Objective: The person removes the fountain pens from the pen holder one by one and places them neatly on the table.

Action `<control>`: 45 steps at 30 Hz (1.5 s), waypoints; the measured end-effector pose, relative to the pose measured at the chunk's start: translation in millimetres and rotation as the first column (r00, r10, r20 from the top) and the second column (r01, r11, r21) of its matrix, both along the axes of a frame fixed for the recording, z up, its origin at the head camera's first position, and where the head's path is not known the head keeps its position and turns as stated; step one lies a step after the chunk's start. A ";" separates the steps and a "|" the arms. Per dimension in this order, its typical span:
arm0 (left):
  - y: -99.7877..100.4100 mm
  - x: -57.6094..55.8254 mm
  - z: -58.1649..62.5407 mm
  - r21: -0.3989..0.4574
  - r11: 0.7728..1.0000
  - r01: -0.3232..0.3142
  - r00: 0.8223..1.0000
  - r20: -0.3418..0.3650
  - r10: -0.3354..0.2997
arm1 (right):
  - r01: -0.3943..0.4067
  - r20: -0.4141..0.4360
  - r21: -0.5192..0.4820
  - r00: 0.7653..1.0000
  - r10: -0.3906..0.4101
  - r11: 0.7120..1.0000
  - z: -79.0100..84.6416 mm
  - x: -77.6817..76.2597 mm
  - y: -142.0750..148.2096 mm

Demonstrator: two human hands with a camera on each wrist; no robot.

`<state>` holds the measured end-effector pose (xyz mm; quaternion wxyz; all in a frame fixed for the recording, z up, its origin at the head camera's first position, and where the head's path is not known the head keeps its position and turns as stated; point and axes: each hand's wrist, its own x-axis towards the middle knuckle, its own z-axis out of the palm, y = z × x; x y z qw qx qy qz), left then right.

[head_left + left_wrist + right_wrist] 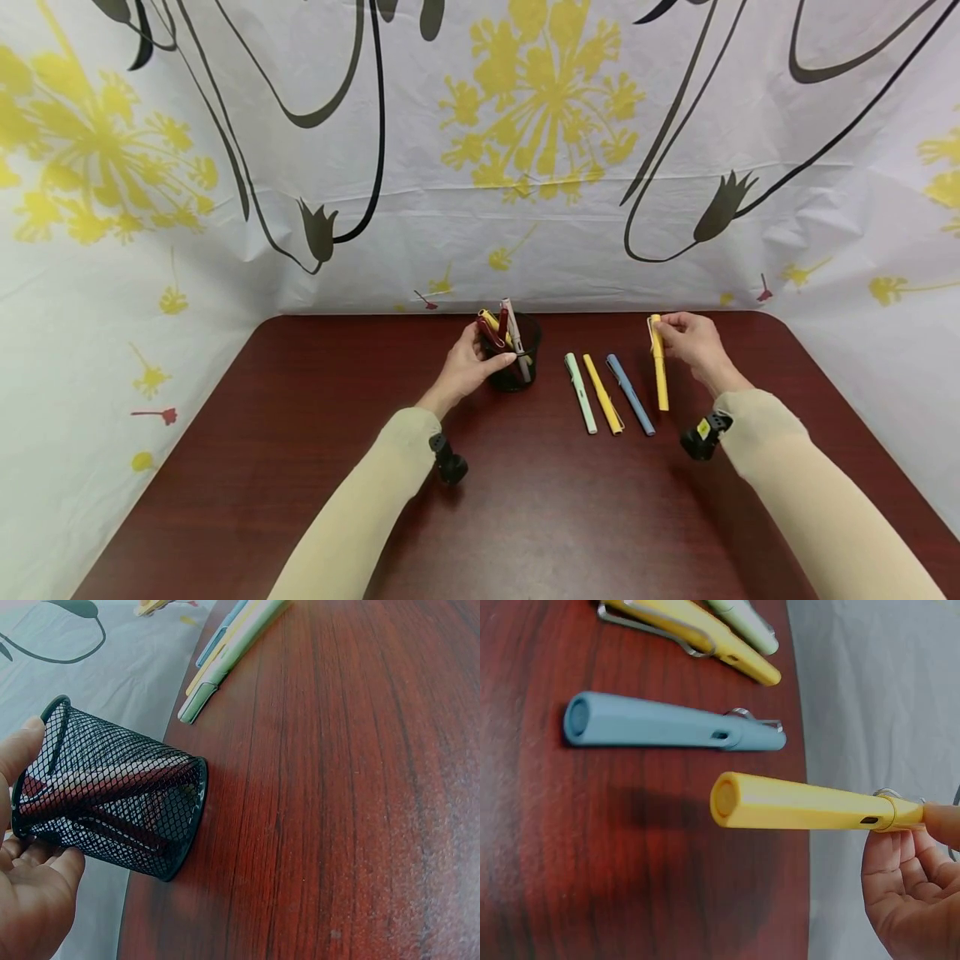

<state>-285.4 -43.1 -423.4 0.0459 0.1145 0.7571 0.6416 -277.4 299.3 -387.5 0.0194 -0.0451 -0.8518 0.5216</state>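
Observation:
My left hand (467,367) grips a black mesh pen cup (112,787) near its rim, thumb on one side and fingers on the other. Inside the cup stand several pens, among them a dark red pen (491,332) and a pale pink one (513,323). At the right, my right hand (697,343) pinches a yellow pen (802,805) by its cap end, between thumb and fingers. The far end of that pen is over the table, with a shadow below it. Left of it lie a blue pen (632,396), another yellow pen (602,393) and a light green pen (581,393), roughly side by side.
The dark red wooden table (525,517) ends at the back against a white patterned sheet (405,208), which also hangs along both sides. Small black cameras (448,460) sit on both wrists, over beige sleeves.

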 end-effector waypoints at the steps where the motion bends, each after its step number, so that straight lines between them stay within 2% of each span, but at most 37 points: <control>1: -0.1 -0.1 -0.1 0.000 1.000 0.000 1.000 -0.001 0.000 | -0.002 0.008 0.007 1.000 0.002 1.000 -1.5 -0.3 0.5; 13: -0.6 -1.3 -1.0 0.004 1.000 0.009 1.000 0.000 -0.009 | 0.002 0.052 0.084 0.999 -0.006 0.996 -21.6 -2.2 8.4; 25: -0.9 -0.7 -0.1 -0.005 1.000 0.005 1.000 0.001 -0.005 | 0.013 0.102 0.174 0.994 -0.031 0.985 -29.6 0.7 5.5; 37: -0.5 -1.2 -0.2 -0.009 1.000 0.002 1.000 0.006 -0.002 | 0.028 0.141 0.192 0.988 -0.056 0.981 -40.0 -1.7 8.1; 45: -0.4 -1.1 0.2 -0.012 1.000 -0.001 1.000 0.015 0.002 | 0.012 0.152 0.188 0.987 -0.041 0.982 -43.7 -3.6 6.1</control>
